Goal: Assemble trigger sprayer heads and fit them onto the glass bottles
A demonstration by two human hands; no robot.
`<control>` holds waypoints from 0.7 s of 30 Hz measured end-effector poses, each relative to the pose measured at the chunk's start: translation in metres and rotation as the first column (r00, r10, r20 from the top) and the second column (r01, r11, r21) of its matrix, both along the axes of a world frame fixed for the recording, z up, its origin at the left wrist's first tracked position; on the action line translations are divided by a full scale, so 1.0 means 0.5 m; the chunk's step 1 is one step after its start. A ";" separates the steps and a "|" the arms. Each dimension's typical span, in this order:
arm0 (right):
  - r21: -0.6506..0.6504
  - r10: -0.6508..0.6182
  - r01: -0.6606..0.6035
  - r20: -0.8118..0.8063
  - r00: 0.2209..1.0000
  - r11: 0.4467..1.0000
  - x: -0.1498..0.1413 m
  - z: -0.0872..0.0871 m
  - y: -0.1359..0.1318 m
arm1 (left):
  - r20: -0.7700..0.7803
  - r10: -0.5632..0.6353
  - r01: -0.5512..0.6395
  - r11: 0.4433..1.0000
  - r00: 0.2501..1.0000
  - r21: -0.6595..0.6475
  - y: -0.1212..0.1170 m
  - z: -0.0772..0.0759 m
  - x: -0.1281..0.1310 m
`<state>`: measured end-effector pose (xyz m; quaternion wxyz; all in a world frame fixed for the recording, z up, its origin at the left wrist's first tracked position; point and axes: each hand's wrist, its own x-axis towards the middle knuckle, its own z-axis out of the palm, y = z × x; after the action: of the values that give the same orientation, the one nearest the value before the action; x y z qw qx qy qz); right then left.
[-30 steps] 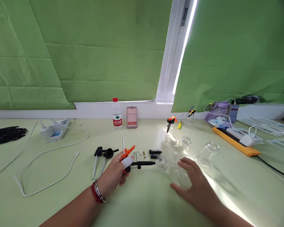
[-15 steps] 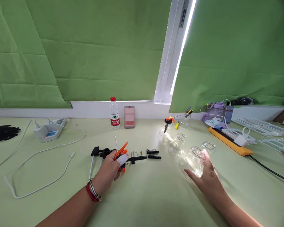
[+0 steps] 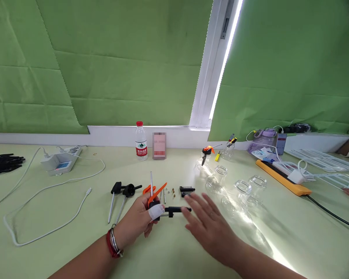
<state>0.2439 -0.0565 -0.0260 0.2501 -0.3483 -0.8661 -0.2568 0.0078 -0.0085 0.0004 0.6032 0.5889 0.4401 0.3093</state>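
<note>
A red-capped water bottle (image 3: 141, 145) stands beside a pixelated pink panel (image 3: 159, 146) on a pale green counter (image 3: 61, 205); green blinds (image 3: 128, 73) hang behind; a white cable (image 3: 88, 192) curls at left; at right, a phone (image 3: 281, 144) stands beside a purple jug (image 3: 262, 142).

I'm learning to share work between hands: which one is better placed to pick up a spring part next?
Right, I'd judge. The right hand looks empty, its fingers spread close to the spring parts, while the left hand is farther off and gripping the tool.
</note>
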 end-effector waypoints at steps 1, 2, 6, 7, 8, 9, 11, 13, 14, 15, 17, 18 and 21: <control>-0.024 0.062 -0.061 0.013 0.998 0.998 -0.018 0.003 0.006 | 0.013 -0.030 0.030 1.000 0.999 0.000 -0.003 0.000 0.001; -0.031 0.098 -0.098 -0.010 0.995 0.995 -0.033 0.008 0.011 | 0.033 -0.053 0.052 0.999 0.998 0.002 -0.005 -0.001 0.002; -0.053 0.108 -0.125 -0.247 0.963 0.991 -0.053 0.055 0.020 | 0.157 0.013 -0.033 0.991 0.987 0.128 -0.008 -0.002 -0.007; -0.099 0.083 -0.124 -0.340 0.937 0.987 -0.051 0.073 0.019 | 0.171 0.053 -0.089 0.974 0.984 0.209 -0.009 -0.001 -0.010; -0.181 0.043 -0.132 -0.427 0.903 0.975 -0.047 0.092 0.018 | 0.168 0.085 -0.134 0.943 0.982 0.304 -0.010 0.000 -0.014; -0.293 -0.020 -0.146 -0.498 0.867 0.945 -0.042 0.110 0.017 | 0.145 0.100 -0.151 0.906 0.984 0.396 -0.013 0.002 -0.017; -0.557 -0.167 -0.222 -0.563 0.810 0.801 -0.033 0.138 0.017 | 0.046 0.079 -0.092 0.848 0.996 0.522 -0.018 0.004 -0.019; -0.744 -0.291 -0.301 -0.550 0.783 0.597 -0.027 0.146 0.024 | -0.091 0.008 0.044 0.833 0.996 0.552 -0.022 0.004 -0.016; -0.800 -0.332 -0.334 -0.532 0.779 0.498 -0.026 0.141 0.030 | -0.153 -0.022 0.102 0.836 0.988 0.539 -0.022 0.002 -0.013; -0.837 -0.363 -0.361 -0.514 0.777 0.412 -0.025 0.130 0.037 | -0.206 -0.047 0.149 0.845 0.977 0.513 -0.021 -0.001 -0.010; -0.874 -0.418 -0.400 -0.484 0.769 0.277 -0.025 0.099 0.053 | -0.294 -0.083 0.211 0.875 0.952 0.437 -0.015 -0.010 -0.006; -0.881 -0.452 -0.412 -0.472 0.757 0.230 -0.024 0.080 0.060 | -0.337 -0.107 0.242 0.888 0.936 0.392 -0.010 -0.014 -0.005; -0.886 -0.482 -0.428 -0.457 0.748 0.176 -0.023 0.030 0.078 | -0.430 -0.161 0.312 0.899 0.888 0.308 0.000 -0.025 -0.005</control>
<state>0.2324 -0.0175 -0.0109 0.2486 -0.5053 -0.6580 0.4999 0.0055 -0.0084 -0.0121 0.4146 0.7913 0.4098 0.1843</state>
